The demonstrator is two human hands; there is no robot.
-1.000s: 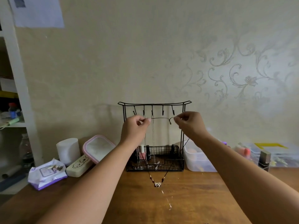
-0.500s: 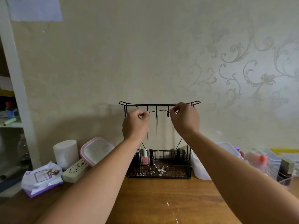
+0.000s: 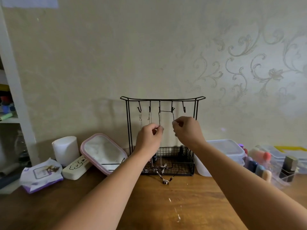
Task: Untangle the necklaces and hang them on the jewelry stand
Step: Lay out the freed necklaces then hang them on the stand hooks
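A black wire jewelry stand stands against the wall, with several hooks under its top bar and a mesh basket at its base. Thin silver chains hang from the left hooks. A black cord necklace lies across the two middle hooks; its sides run down in front of the stand and its beaded pendant rests on the wooden table. My left hand pinches the cord's left side below the hooks. My right hand pinches its right side.
A pink-rimmed box, a white roll, a cream case and a wipes pack lie left of the stand. Clear plastic tubs and small bottles crowd the right. A white shelf stands at far left.
Both hands have dropped from the top bar to below the hooks. The black cord now rests across two middle hooks, and its pendant hangs down to the table.
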